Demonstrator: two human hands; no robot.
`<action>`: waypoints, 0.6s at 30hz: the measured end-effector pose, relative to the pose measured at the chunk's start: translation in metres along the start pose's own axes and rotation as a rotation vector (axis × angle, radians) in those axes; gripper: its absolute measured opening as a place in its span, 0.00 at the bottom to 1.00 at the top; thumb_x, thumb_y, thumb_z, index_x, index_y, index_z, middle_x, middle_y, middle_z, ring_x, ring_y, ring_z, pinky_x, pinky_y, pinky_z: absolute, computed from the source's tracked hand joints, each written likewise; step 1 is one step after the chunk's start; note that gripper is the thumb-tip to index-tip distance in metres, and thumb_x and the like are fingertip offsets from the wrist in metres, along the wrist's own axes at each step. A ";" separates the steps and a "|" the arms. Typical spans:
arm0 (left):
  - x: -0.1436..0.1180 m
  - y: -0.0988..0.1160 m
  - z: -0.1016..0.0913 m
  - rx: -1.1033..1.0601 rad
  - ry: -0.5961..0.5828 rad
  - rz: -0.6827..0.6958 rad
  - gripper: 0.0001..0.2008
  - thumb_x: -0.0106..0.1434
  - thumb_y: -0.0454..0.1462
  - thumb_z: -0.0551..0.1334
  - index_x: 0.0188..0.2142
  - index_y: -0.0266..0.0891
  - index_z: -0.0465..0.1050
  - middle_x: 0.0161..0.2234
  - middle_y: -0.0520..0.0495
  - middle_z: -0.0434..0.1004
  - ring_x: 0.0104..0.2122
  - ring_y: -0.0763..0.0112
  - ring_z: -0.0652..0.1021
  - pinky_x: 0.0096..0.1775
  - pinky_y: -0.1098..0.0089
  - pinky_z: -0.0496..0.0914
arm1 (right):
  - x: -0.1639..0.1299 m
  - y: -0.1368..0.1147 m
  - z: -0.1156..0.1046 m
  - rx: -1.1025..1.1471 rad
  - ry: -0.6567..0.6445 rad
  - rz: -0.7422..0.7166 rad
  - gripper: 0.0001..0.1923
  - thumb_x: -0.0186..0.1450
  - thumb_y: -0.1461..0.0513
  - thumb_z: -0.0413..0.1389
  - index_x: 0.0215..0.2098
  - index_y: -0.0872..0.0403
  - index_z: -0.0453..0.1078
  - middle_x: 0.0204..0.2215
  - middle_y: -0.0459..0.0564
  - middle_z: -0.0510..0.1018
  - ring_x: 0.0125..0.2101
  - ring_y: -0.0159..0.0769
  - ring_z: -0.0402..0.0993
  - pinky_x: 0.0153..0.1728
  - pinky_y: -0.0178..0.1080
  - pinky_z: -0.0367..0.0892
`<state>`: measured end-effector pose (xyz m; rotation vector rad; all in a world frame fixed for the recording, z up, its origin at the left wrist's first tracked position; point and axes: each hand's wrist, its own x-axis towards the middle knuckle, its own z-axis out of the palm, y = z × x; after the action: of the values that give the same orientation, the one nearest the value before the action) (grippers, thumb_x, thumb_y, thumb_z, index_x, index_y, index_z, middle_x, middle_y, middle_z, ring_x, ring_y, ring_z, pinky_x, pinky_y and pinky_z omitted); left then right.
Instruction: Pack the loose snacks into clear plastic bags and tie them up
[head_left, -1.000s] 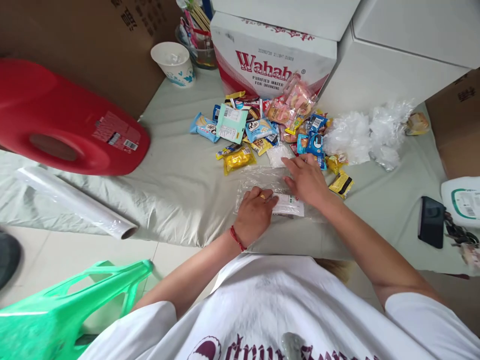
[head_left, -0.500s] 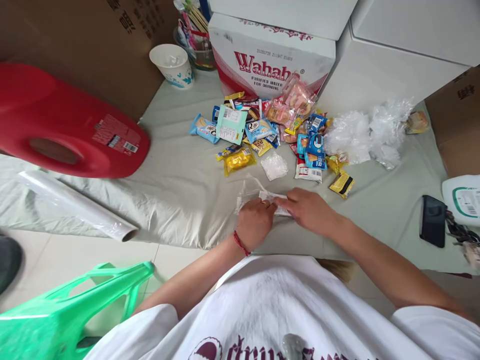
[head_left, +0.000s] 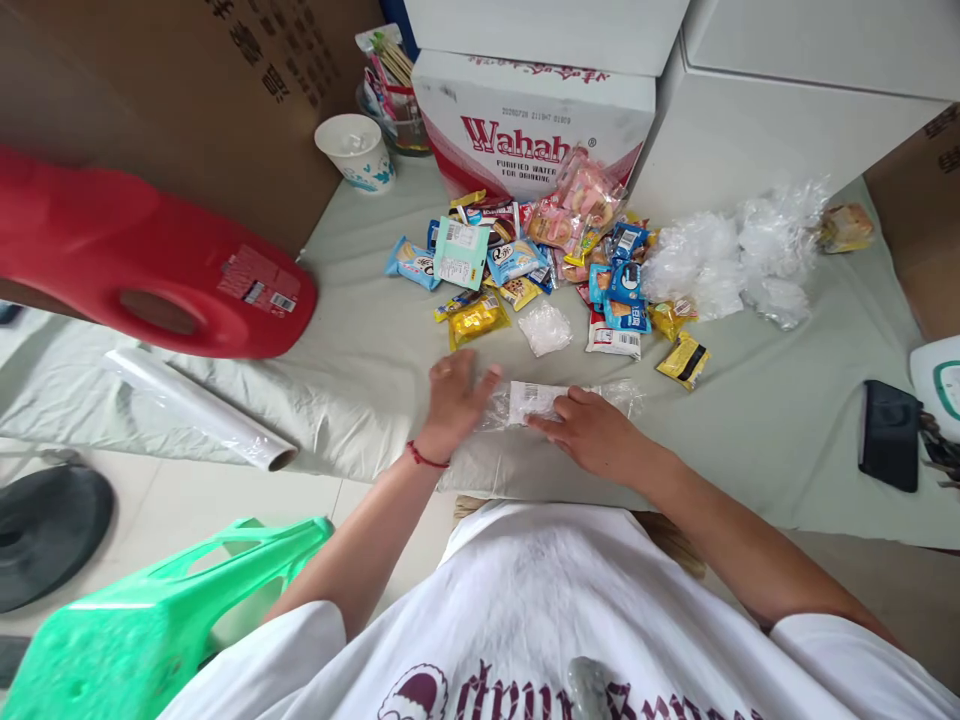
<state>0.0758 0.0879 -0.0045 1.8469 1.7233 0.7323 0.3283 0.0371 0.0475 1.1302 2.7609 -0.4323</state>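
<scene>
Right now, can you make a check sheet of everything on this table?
Surface: grey-green cloth, wrinkled.
Job's things: clear plastic bag with a white barcode label, flat on the cloth.
Clutter: snack packet pile, crumpled clear plastic, film roll, black phone.
Hands: left hand flat by the bag's left end; right hand pressing its near edge.
Cables: nothing seen.
Surroundings: red jug, paper cup, Wahaha box, green stool.
</scene>
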 end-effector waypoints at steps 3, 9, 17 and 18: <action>-0.005 0.014 -0.007 0.085 -0.164 -0.006 0.13 0.58 0.46 0.68 0.35 0.38 0.77 0.52 0.36 0.78 0.59 0.47 0.71 0.58 0.51 0.65 | 0.002 0.003 0.001 0.048 -0.003 0.017 0.24 0.77 0.62 0.48 0.69 0.45 0.65 0.44 0.56 0.74 0.45 0.45 0.65 0.45 0.44 0.62; -0.014 0.051 -0.020 -0.186 -0.327 -0.231 0.17 0.63 0.47 0.62 0.24 0.43 0.60 0.17 0.58 0.63 0.18 0.71 0.70 0.26 0.70 0.61 | 0.012 0.002 -0.003 0.110 -0.039 0.030 0.22 0.77 0.61 0.49 0.66 0.44 0.69 0.42 0.56 0.76 0.46 0.47 0.66 0.44 0.45 0.63; -0.031 0.090 0.037 -0.236 -0.289 -0.168 0.15 0.73 0.41 0.47 0.31 0.43 0.66 0.20 0.53 0.69 0.23 0.68 0.74 0.33 0.68 0.67 | -0.011 0.005 -0.003 0.390 0.150 0.021 0.11 0.72 0.61 0.56 0.48 0.54 0.80 0.39 0.55 0.79 0.43 0.43 0.71 0.49 0.44 0.66; -0.033 0.091 0.041 -0.130 -0.276 -0.098 0.14 0.73 0.40 0.48 0.33 0.43 0.67 0.23 0.51 0.73 0.27 0.66 0.76 0.35 0.67 0.68 | -0.018 0.011 -0.002 0.497 0.249 0.068 0.13 0.74 0.58 0.54 0.47 0.53 0.80 0.37 0.52 0.79 0.40 0.41 0.73 0.48 0.42 0.66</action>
<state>0.1684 0.0481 0.0267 1.6752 1.5395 0.5109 0.3493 0.0332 0.0515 1.4615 2.8952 -1.0826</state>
